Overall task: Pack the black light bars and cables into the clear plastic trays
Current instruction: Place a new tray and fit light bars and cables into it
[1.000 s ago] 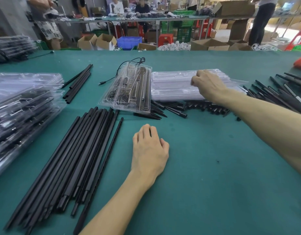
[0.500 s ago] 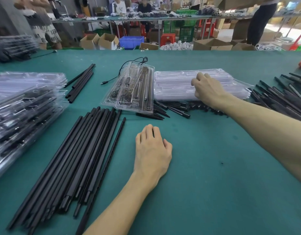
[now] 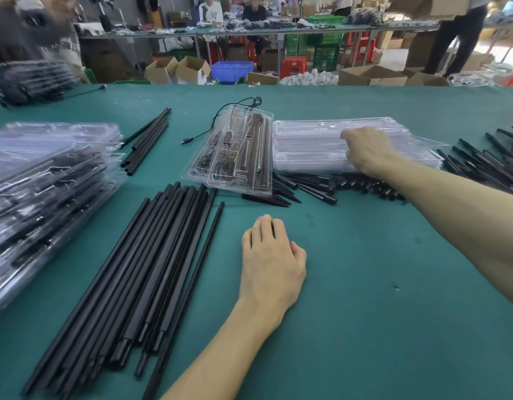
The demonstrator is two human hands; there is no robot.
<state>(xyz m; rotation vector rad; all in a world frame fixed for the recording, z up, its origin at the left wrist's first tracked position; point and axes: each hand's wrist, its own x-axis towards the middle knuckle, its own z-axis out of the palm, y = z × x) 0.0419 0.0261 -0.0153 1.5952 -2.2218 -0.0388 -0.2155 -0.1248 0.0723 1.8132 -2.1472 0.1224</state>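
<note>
**A:** Well on the near side of the tray stack [image 3: 307, 145], the left hand [image 3: 271, 255] lies flat, relaxed and empty. The light bars [image 3: 139, 269] lie nearer-left of the stack. They look stiff and light, so grip them mid-length.

**B:** The right hand [image 3: 367, 150] curls on the stack's top tray. Pinching it? Cannot tell. Probably thin and slippery, so lift it by the rim.
</note>
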